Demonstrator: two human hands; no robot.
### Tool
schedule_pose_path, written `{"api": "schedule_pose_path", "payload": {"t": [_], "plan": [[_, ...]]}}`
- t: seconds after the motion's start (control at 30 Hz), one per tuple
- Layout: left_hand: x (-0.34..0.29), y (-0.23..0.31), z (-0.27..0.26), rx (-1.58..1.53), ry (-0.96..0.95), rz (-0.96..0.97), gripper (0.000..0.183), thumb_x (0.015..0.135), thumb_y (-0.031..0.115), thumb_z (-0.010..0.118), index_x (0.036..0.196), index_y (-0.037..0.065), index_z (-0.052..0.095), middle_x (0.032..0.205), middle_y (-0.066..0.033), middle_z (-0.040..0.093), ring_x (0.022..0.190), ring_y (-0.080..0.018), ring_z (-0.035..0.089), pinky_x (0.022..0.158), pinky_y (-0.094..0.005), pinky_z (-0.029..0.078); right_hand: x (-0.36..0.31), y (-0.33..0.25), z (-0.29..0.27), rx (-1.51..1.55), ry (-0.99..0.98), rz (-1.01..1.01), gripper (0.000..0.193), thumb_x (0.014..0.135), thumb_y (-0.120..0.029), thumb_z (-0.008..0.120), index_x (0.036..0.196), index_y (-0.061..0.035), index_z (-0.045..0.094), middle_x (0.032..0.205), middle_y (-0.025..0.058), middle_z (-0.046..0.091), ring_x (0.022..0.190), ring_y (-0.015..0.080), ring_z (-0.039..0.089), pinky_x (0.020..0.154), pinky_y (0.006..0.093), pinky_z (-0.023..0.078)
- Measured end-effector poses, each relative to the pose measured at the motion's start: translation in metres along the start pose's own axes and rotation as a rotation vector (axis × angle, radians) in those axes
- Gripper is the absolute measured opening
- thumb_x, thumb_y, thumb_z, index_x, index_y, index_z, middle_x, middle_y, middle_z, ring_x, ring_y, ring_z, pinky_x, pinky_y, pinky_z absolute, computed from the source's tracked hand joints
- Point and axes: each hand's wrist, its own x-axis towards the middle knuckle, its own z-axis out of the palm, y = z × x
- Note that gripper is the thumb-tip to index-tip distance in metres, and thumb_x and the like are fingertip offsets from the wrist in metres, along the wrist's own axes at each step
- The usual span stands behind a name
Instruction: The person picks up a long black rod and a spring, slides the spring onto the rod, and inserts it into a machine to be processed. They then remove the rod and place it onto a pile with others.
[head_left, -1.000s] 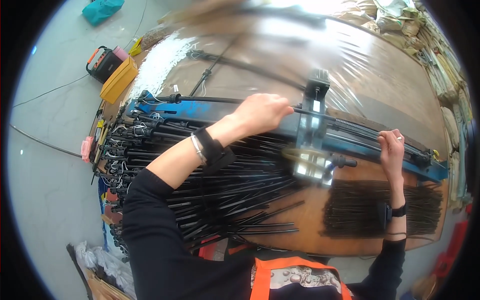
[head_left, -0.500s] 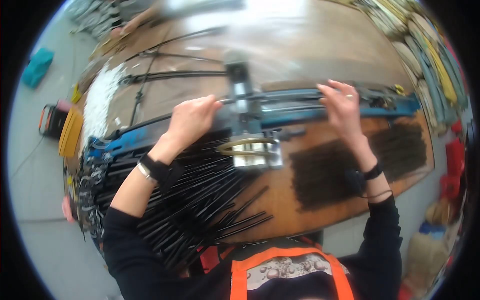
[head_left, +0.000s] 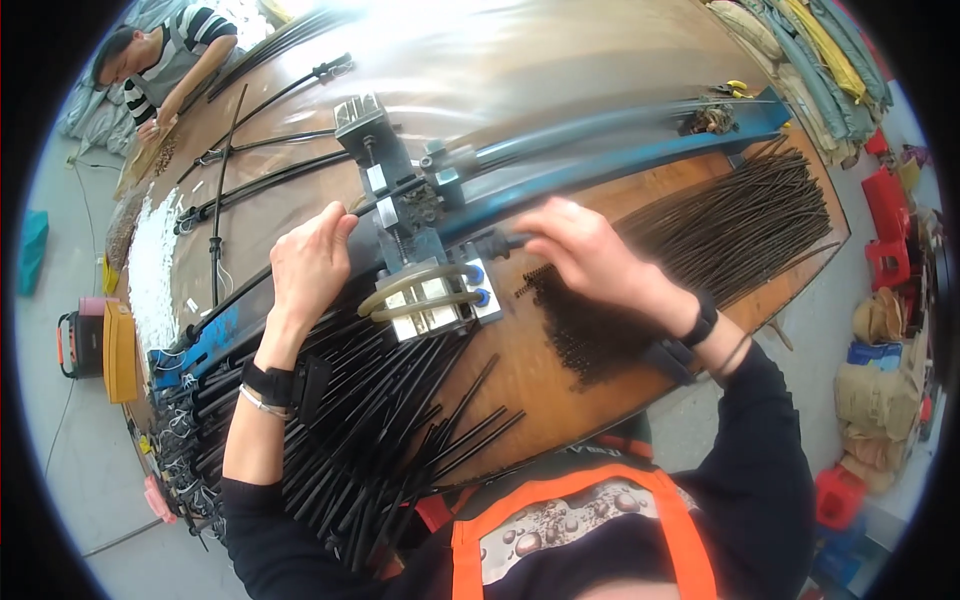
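Note:
A machine with metal clamp blocks point(head_left: 395, 215) and a looped yellowish hose point(head_left: 415, 290) stands in the middle, joined to a long blue rail point(head_left: 620, 185). My left hand point(head_left: 310, 265) is closed beside the clamp, fingers pinched on a thin black rod point(head_left: 240, 298) that runs left along the rail. On the machine's near right side, my right hand point(head_left: 590, 245) is closed round the end of a black lever point(head_left: 498, 242); slight blur softens its fingers. Below my left hand lies a fanned heap of black rods point(head_left: 370, 420).
Dark thin rods point(head_left: 700, 260) lie bundled on the wooden table point(head_left: 540, 410) at right. White pieces point(head_left: 190, 265) are piled at the left edge. Assembled black rods point(head_left: 270, 180) lie farther back. Another person point(head_left: 170, 70) works at the far left. Red stools point(head_left: 885, 255) stand right.
My right hand has come down from above the blue rail to the black lever. My left hand stays closed by the clamp. The view has shifted, bringing the other person into sight.

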Motion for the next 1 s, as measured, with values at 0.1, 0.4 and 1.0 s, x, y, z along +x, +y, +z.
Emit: {"api": "schedule_pose_path", "payload": {"t": [0.1,0.4,1.0], "plan": [[-0.008,-0.003,0.003,0.078,0.074,0.089,0.021,0.097,0.024,0.056,0.084,0.008,0.052,0.07,-0.0146,0.06,0.068,-0.0382,0.061,0.056,-0.0465,0.045,0.004,0.01,0.015,0.157,0.046,0.022,0.024,0.084,-0.016,0.072,0.099,0.0002,0.062,0.084,0.0125,0.066,0.086,0.0286,0.063,0.073,0.0398,0.049],[-0.018,-0.068,-0.017,0.203,0.223,0.364,0.013,0.093,0.024,0.061,0.09,0.012,0.056,0.077,-0.0054,0.061,0.071,-0.0276,0.063,0.059,-0.0416,0.046,-0.041,-0.006,0.045,-0.18,-0.178,-0.027,0.023,0.081,-0.015,0.074,0.097,-0.0024,0.064,0.089,0.0143,0.06,0.084,0.0342,0.06,0.071,0.0423,0.05],[-0.199,0.008,-0.052,0.287,-0.188,0.015,0.03,0.079,0.031,0.074,0.095,0.009,0.061,0.091,-0.008,0.059,0.089,-0.0245,0.057,0.071,-0.0393,0.045,-0.038,-0.084,0.072,-0.216,-0.305,-0.234,0.018,0.082,-0.013,0.071,0.091,-0.0007,0.06,0.09,0.0174,0.059,0.083,0.0377,0.057,0.068,0.0469,0.048]]}}
